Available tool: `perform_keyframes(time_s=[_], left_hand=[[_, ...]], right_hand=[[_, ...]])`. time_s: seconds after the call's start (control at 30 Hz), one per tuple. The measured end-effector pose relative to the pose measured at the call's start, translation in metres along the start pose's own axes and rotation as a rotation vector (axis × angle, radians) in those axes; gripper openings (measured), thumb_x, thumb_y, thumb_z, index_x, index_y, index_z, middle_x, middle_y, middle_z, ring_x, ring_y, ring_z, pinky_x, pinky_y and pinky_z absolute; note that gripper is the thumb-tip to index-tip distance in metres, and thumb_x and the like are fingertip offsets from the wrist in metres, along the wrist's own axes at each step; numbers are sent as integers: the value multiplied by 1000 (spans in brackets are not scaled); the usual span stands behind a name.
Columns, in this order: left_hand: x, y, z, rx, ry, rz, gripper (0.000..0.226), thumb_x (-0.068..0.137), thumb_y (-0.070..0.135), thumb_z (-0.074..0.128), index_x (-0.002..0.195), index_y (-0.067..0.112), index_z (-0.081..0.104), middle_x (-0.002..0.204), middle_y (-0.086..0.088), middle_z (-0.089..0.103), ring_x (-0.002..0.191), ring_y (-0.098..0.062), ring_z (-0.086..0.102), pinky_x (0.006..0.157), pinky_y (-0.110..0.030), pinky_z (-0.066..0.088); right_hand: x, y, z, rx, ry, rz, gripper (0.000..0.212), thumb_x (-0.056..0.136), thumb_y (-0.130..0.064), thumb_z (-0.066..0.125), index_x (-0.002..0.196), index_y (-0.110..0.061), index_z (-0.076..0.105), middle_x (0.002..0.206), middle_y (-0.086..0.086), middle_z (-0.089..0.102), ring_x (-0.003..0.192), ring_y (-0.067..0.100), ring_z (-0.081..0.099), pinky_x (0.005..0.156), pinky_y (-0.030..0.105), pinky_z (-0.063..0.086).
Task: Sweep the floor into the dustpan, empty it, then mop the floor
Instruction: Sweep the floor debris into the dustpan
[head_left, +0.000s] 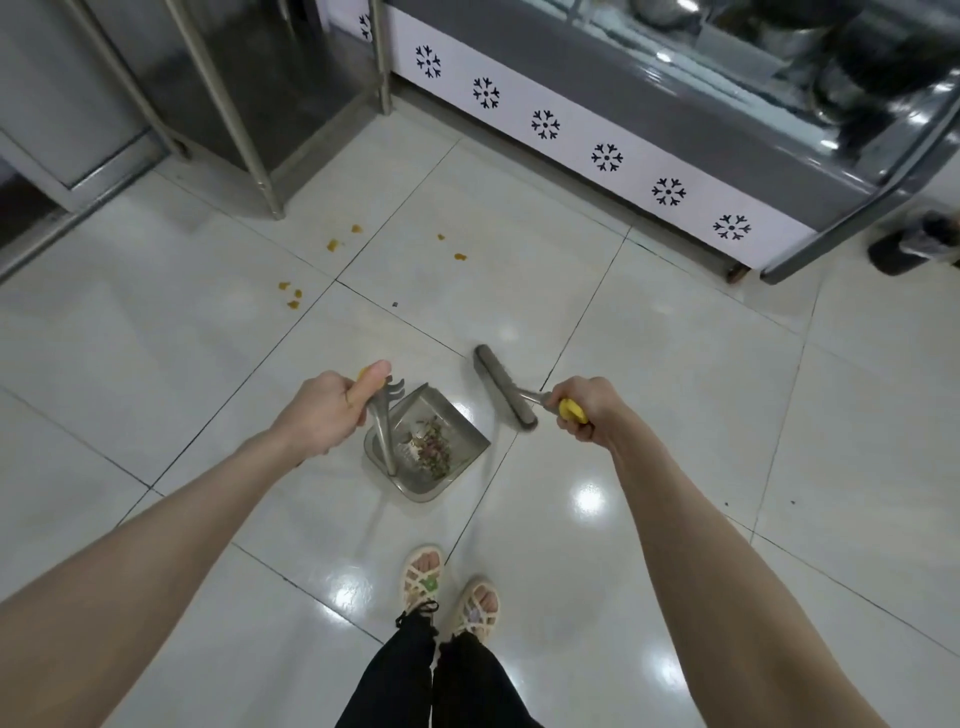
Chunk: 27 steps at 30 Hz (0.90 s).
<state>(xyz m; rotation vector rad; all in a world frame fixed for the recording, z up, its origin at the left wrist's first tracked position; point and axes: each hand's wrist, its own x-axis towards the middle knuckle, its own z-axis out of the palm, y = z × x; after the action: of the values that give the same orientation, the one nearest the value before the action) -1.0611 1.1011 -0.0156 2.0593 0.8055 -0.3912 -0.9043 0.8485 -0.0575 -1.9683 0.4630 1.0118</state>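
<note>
Dustpan (463, 430) holds mixed scraps (434, 450) — left grip (324, 410) wrapped round its handle (385, 434), right grip (587, 408) round broom (504, 387).

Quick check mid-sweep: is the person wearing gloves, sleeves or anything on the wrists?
No gloves on the left hand or right hand. Both forearms are bare to the frame edge, no sleeves showing. No watch, bracelet or ring is visible.

Glossy pale tiled floor (675, 415) below snowflake-patterned counter panel (575, 141).
</note>
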Motion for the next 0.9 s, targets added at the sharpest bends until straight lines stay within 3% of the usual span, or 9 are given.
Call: perform_keyframes(time_s=[0.2,0.4,0.57,0.8,0.9], left_hand=[[-4,-17,-8,-11,8,-30,68,92,62,35,57,6,52,36,5,43,35,-17,41,41,-22,35],[0,-20,-14,6,19,-34,68,93,60,35,56,6,51,33,7,41,36,-17,40,42,-22,34],[7,-11,-6,14,27,2,69,93,61,34,53,7,49,42,1,45,40,-18,43,45,-23,33],[4,-12,0,7,27,34,70,93,60,35,51,6,50,33,6,43,42,-18,45,48,-25,36],[2,-11,8,15,9,42,70,92,63,36,57,5,54,40,1,47,43,-20,46,47,-25,37]], right_hand=[[18,1,22,-65,20,-27,14,74,0,56,86,-4,48,54,9,41,30,15,31,37,14,20],[11,10,41,-9,-114,123,19,77,-3,60,95,-4,55,61,8,45,30,12,36,33,13,21],[-22,-2,51,-93,-268,164,8,78,-5,59,75,-6,52,59,8,46,29,10,33,32,12,20],[-43,-24,25,8,-188,73,8,78,-5,59,78,-6,51,61,11,48,28,12,33,31,12,22],[-48,-23,19,-19,-151,49,6,78,-6,58,81,-5,53,58,11,48,28,12,33,33,13,21]])
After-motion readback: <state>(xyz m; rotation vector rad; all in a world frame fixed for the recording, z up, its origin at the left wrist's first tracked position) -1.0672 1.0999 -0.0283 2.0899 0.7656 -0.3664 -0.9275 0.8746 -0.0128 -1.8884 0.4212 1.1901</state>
